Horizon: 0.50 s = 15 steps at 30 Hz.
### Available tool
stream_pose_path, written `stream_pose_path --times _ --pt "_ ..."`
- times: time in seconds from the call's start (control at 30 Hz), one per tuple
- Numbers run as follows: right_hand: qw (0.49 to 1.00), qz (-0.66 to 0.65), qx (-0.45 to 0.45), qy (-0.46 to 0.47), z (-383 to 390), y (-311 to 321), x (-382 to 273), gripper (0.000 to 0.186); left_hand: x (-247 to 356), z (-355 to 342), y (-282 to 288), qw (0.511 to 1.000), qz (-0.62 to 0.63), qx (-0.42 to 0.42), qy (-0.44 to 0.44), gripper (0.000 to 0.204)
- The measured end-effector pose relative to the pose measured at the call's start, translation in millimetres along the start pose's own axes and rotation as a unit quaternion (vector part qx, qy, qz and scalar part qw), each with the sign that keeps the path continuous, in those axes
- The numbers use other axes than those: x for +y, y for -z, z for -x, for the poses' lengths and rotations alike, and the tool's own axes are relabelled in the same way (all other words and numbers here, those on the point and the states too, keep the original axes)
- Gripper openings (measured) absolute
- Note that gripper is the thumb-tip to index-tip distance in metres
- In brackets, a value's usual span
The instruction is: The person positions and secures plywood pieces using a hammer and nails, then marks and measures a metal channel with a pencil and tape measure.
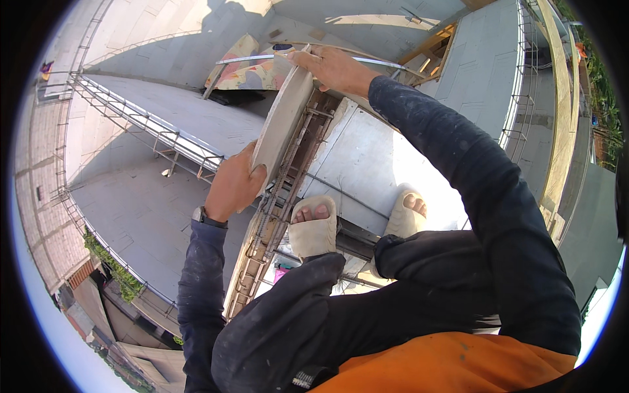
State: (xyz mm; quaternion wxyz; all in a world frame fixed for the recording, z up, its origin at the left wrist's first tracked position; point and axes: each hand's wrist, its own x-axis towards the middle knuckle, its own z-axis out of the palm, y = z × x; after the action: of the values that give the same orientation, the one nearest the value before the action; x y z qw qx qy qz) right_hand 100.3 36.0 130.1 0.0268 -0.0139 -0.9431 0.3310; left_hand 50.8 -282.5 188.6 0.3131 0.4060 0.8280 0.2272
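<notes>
My left hand (234,183) grips the near end of a long pale board (283,118), which stands on edge beside a steel rebar cage (278,196). At the board's far end, my right hand (333,67) holds its top edge. The board runs away from me along the left side of the cage. My feet in pale slippers (313,229) stand on a grey formwork deck (367,164), at the edge of a high drop.
Grey flat roofs (151,209) lie far below on the left, with rebar frames (144,124) along their edges. Scaffolding and timber (557,118) rise on the right. Patterned sheets (246,69) lie beyond the board.
</notes>
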Motion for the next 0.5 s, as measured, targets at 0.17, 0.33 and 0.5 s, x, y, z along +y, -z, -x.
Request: stream_pose_path --times 0.17,0.33,0.5 --pt "0.95 -0.2 -0.16 -0.177 -12 28 -22 0.072 -6 9 0 1.0 0.025 0.001 0.008 0.054" --pt "0.911 -0.259 -0.151 -0.282 -14 35 -1 0.094 3 5 -7 1.0 0.022 -0.013 0.013 0.052" --pt "0.921 -0.26 -0.142 -0.254 -10 37 1 0.093 6 5 -6 1.0 0.026 -0.001 -0.008 0.051"
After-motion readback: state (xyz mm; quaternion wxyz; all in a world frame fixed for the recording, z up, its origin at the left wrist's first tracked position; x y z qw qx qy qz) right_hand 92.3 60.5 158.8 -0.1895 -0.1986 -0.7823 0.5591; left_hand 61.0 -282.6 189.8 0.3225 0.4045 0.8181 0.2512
